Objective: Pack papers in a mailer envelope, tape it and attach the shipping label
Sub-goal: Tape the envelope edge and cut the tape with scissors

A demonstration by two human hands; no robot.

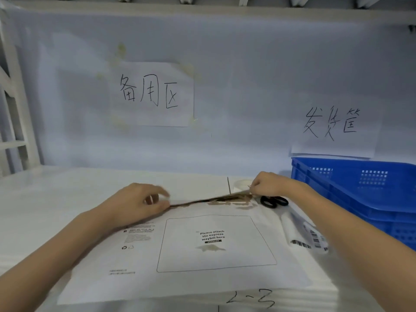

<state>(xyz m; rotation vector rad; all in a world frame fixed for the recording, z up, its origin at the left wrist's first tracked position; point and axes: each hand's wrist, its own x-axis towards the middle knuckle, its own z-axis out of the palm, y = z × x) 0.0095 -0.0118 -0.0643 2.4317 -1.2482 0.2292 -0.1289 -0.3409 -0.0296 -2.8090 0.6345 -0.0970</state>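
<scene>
- Head view: a person is leaning over a white table (56,194), working on a white mailer envelope (180,255) that is lying flat between the forearms, printed side up, with a box reading "Please attach sto express waybill here".
- The left hand (139,203) is curling around something at the envelope's far edge, probably a tape roll, though blur is hiding it.
- The right hand (267,184) is pinching the free end of a strip of clear tape (225,198), which is stretching taut from one grip to the other along that far edge.
- The taping step appears to be under way; next the strip needs lowering and pressing flat over the flap, then cutting.
- Black scissors (274,201) are lying just beside the right grip, on its outer side.
- Nearer the person than that grip, under the right forearm, a barcoded shipping label (308,239) is waiting, not yet attached.
- Beyond the right wrist, a blue crate (360,190) is standing; its contents cannot be seen.
</scene>
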